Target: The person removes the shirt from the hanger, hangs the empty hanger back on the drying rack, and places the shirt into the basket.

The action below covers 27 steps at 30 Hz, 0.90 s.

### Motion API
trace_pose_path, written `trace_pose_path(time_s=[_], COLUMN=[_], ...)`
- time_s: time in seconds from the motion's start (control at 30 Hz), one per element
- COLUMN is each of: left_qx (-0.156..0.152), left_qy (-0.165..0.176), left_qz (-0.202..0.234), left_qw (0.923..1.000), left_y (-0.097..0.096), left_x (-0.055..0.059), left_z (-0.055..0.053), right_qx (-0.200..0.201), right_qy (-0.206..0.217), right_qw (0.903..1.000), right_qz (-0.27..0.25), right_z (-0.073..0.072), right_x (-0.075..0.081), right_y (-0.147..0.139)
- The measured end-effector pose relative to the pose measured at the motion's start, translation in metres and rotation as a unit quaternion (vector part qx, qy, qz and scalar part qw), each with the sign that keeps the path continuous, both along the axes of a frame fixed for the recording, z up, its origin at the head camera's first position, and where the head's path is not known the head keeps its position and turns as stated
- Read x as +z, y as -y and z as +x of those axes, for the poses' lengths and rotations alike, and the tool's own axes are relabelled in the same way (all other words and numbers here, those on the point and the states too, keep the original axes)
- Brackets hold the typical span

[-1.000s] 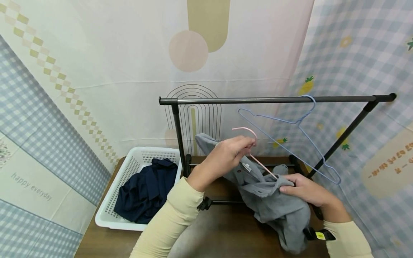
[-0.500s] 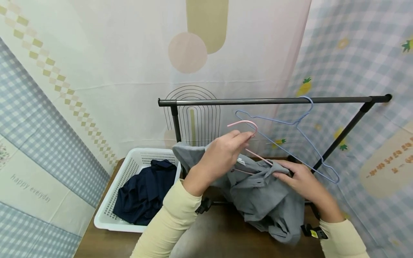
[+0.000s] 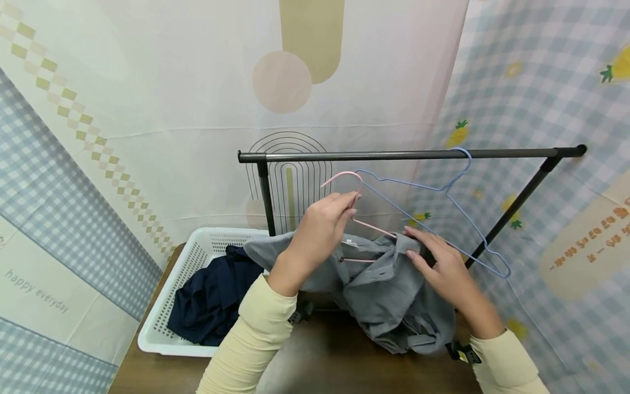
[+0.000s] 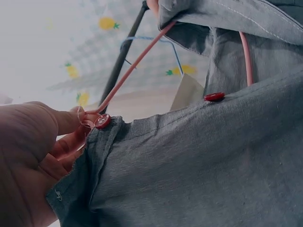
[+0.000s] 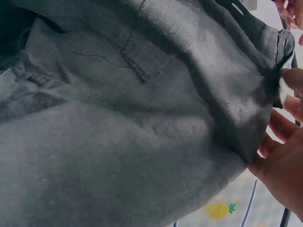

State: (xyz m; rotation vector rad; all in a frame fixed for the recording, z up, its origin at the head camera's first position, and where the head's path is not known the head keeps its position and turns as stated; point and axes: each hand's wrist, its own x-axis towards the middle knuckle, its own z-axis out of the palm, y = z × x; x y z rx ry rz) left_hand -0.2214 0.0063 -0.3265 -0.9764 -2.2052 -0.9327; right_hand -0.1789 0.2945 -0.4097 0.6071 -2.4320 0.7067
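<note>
A pink wire hanger (image 3: 374, 226) is partly inside a grey button shirt (image 3: 381, 303); its hook and one sloping arm show above the cloth. My left hand (image 3: 315, 232) pinches the hanger just under the hook. In the left wrist view, a red button (image 4: 102, 121) at the shirt's edge lies against those fingertips. My right hand (image 3: 445, 271) holds the shirt near the hanger's right end, thumb on the near side and fingers behind. The shirt hangs in folds below both hands, and its cloth hides the hanger's right tip.
A black clothes rail (image 3: 315, 157) crosses behind the hands, with a blue wire hanger (image 3: 418, 187) hooked on it. At left, a white basket (image 3: 162, 306) holds dark navy clothing (image 3: 211, 301). Underneath is a brown table (image 3: 344, 366), with patterned curtains behind.
The pink hanger and shirt have moved left and up with both hands. More cloth has spread out toward the basket. My right hand's fingers have shifted up along the shirt edge.
</note>
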Motion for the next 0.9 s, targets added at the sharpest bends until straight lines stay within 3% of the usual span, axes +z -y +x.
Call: trace_pose_path(time_s=[0.2,0.4,0.53,0.7,0.8,0.9], left_qx=[0.007,0.024,0.037,0.053,0.054,0.05], left_qy=[0.027,0.009,-0.026,-0.067,-0.077,-0.069], left_qz=[0.0,-0.01,-0.012,-0.006,0.002,0.008], left_qw=[0.9996,0.9996,0.9989,0.9963,0.9956,0.9963], left_y=[0.011,0.019,0.021,0.024,0.024,0.023], left_x=[-0.002,0.006,0.022,0.05,0.065,0.07], left_z=[-0.005,-0.001,0.005,0.016,0.019,0.017], right_qx=[0.034,0.055,0.055,0.066,0.076,0.073], right_qy=[0.016,0.021,0.011,-0.014,-0.04,-0.054], right_qw=[0.9992,0.9981,0.9984,0.9965,0.9935,0.9928], right_qz=[-0.013,0.017,0.0,-0.049,-0.074,-0.078], right_z=[-0.005,-0.017,-0.021,-0.026,-0.029,-0.031], right_x=[0.005,0.006,0.012,0.029,0.039,0.044], right_y=[0.009,0.017,0.02,0.026,0.028,0.028])
